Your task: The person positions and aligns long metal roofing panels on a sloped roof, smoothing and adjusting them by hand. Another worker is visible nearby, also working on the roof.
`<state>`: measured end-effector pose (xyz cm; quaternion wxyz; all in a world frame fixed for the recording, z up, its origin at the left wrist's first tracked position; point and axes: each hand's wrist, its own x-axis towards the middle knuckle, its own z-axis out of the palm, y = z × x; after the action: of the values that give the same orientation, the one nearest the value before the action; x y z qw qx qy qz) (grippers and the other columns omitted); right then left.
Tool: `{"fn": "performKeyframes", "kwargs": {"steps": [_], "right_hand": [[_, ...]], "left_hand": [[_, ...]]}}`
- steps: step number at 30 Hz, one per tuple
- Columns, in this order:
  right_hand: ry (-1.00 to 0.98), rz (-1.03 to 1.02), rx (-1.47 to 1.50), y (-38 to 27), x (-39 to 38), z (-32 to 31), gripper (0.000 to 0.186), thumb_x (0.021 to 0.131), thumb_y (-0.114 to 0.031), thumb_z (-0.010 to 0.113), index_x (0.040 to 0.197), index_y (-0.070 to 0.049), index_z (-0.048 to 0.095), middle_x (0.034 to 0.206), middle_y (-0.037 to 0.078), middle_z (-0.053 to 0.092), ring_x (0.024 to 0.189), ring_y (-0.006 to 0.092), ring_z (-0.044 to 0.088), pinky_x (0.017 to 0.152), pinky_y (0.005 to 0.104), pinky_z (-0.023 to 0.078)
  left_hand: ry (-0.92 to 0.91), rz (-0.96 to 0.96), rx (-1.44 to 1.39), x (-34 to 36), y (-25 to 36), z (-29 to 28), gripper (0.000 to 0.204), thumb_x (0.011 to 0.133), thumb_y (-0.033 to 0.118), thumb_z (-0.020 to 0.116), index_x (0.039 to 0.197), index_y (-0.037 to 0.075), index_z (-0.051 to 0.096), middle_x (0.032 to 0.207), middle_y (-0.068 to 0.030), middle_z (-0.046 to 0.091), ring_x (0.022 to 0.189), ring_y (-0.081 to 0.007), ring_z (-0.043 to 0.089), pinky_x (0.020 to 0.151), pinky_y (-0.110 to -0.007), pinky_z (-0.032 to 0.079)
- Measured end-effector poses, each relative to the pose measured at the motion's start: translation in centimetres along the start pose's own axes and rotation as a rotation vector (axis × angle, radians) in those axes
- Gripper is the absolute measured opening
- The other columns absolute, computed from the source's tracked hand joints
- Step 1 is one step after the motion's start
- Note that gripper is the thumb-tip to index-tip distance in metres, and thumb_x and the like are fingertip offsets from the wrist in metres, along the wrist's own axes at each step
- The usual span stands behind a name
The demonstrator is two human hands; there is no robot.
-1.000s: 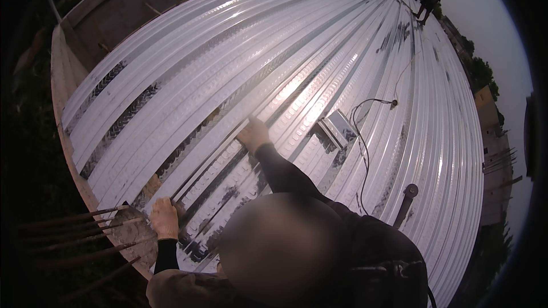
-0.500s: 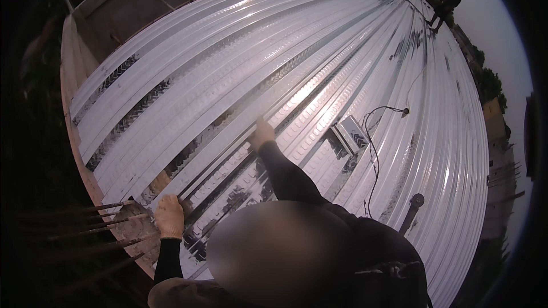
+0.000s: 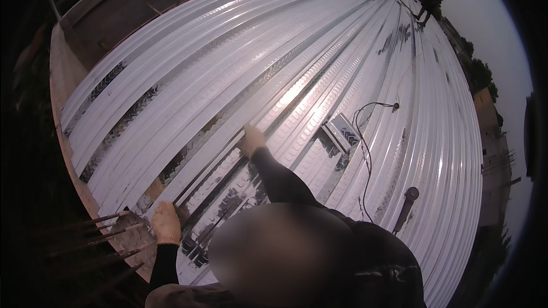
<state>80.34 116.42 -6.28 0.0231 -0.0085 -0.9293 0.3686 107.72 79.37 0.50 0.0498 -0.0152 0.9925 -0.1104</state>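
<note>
A ribbed metal decking strip (image 3: 205,158) lay among similar panels, its near end beside a concrete edge (image 3: 136,238). The left hand (image 3: 166,223) touched that end, the right hand (image 3: 252,140) its edge farther up; whether either was clamped on it, I could not tell. Rusty rebars (image 3: 97,221) jutted leftward. Rightward lay a black cable (image 3: 378,102) and a round-headed dark tool (image 3: 406,208). A person (image 3: 435,0) stood far off.

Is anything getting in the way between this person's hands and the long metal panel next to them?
Nothing visible does. The left hand and right hand both appear to touch the metal panel's edge. The steel rods jut out left of the left hand; the dark cable lies off to the right.
</note>
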Motion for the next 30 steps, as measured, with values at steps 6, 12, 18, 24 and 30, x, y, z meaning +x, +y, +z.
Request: {"fn": "performKeyframes", "kwargs": {"steps": [6,12,18,24,30], "right_hand": [[-0.011,0.519,1.068,-3.3,0.6,-1.9,0.046,0.123,-0.034,0.064,0.149,0.005,0.063,0.132,0.024,0.080,0.124,0.0420,0.081,0.101,0.0609,0.068],[0.011,0.315,0.503,-3.3,0.5,-1.2,0.059,0.124,-0.045,0.059,0.150,0.009,0.064,0.127,0.031,0.080,0.119,0.0474,0.079,0.101,0.0533,0.064],[0.034,0.386,0.799,-2.3,1.4,-0.1,0.057,0.124,-0.046,0.059,0.143,0.007,0.066,0.123,0.027,0.079,0.113,0.0430,0.080,0.097,0.0536,0.064],[0.020,0.636,1.281,-2.6,1.0,-0.3,0.049,0.124,-0.044,0.062,0.138,0.003,0.068,0.118,0.019,0.081,0.111,0.0386,0.081,0.093,0.0507,0.067],[0.059,0.757,1.654,-3.2,1.2,0.1,0.043,0.126,-0.037,0.060,0.147,0.000,0.065,0.130,0.016,0.078,0.121,0.0378,0.080,0.105,0.0595,0.070]], "left_hand": [[-0.048,0.000,0.078,0.6,-0.3,-2.1,0.018,0.104,0.026,0.078,0.117,0.014,0.072,0.120,-0.0087,0.071,0.113,-0.0273,0.078,0.085,-0.043,0.066],[-0.005,0.050,0.036,-0.6,-2.0,-3.9,0.030,0.104,0.035,0.082,0.121,0.013,0.072,0.121,-0.0080,0.071,0.115,-0.0268,0.078,0.087,-0.044,0.067],[-0.054,-0.078,0.120,-0.3,0.3,-3.9,0.034,0.101,0.038,0.085,0.122,0.015,0.071,0.124,-0.0059,0.070,0.117,-0.0270,0.075,0.092,-0.043,0.065],[0.017,-0.081,0.042,0.4,2.2,-4.0,0.041,0.099,0.041,0.088,0.125,0.017,0.069,0.124,-0.0051,0.069,0.121,-0.0271,0.073,0.098,-0.045,0.060],[0.118,0.029,0.033,1.9,2.6,-3.2,0.048,0.094,0.044,0.094,0.124,0.018,0.067,0.121,-0.0044,0.070,0.115,-0.0278,0.073,0.094,-0.044,0.059]]}}
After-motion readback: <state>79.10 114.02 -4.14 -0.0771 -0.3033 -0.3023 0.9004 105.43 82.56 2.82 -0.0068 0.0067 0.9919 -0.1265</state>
